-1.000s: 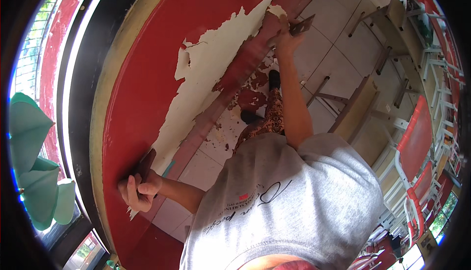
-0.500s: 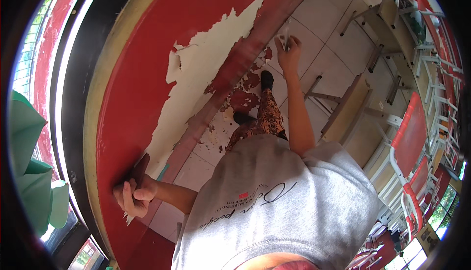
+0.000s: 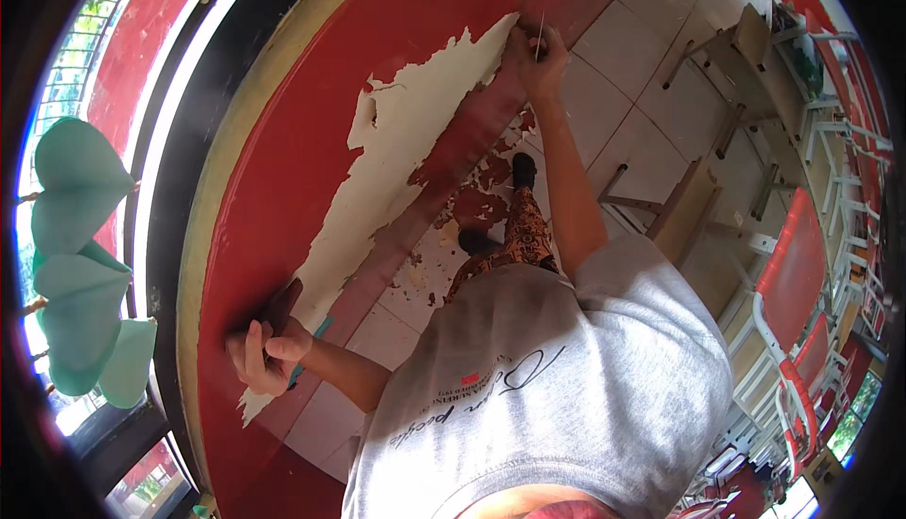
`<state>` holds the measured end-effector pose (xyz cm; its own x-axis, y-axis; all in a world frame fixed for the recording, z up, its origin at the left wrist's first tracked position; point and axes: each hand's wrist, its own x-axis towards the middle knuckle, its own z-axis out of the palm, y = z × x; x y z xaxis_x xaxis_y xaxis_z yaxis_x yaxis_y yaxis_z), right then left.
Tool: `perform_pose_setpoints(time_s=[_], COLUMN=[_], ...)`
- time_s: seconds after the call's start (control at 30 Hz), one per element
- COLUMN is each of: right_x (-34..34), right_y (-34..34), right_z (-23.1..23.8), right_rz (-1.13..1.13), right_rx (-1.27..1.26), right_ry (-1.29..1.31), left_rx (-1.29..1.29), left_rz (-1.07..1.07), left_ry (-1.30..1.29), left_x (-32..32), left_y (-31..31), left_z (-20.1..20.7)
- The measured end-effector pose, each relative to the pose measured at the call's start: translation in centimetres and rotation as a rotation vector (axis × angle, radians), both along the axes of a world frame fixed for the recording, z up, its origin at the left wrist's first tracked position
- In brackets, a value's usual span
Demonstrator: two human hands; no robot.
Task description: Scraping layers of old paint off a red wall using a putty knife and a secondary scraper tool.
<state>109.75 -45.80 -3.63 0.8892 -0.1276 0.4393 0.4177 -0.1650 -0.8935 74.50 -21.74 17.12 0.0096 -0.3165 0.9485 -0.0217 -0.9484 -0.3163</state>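
Observation:
A red-painted wall [image 3: 274, 198] has a long bare whitish patch [image 3: 406, 118] with ragged paint edges. My right hand [image 3: 543, 64] is at the patch's far tip, its fingers closed on a thin, flat, blade-like piece [image 3: 541, 33] seen nearly edge-on; its exact kind does not show. At the near end of the patch, my left hand [image 3: 269, 357] is against the wall with fingers curled. Beside it lies a dark reddish shape [image 3: 281, 304], perhaps a paint flap or shadow. What those fingers hold, if anything, is hidden.
Paint flakes [image 3: 479, 206] litter the pale tiled floor [image 3: 604, 94] around my feet. Wooden desks [image 3: 687, 206] and red-and-white chairs [image 3: 791, 259] stand to the right. Left of the wall are a window frame and hanging green heart-shaped decorations [image 3: 80, 165].
My right hand has moved from over the floor to the patch's far tip at the wall. My left hand stays at the near end. The whole view has shifted slightly.

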Motion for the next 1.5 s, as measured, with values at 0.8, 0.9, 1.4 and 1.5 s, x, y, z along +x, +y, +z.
perform_pose_setpoints(time_s=[0.8,0.9,1.4,1.5], right_x=[3.9,3.7,-1.0,-4.3], right_y=[-6.1,-7.6,-3.0,-2.7], right_z=[-2.2,-3.7,-10.4,-8.7], right_rz=[-0.241,-0.228,0.091,0.057], right_rx=[-0.173,-0.106,-0.147,-0.15], right_ry=[0.002,0.011,0.535,0.4], left_rx=[-0.05,-0.081,-0.046,-0.063], left_rz=[-0.089,-0.119,-0.054,-0.064], left_ry=[-0.046,-0.054,-0.005,0.0], left_x=[1.4,1.3,1.1,0.7], left_y=[-1.7,-0.7,-1.0,-0.7], left_z=[0.4,0.1,0.5,0.2])
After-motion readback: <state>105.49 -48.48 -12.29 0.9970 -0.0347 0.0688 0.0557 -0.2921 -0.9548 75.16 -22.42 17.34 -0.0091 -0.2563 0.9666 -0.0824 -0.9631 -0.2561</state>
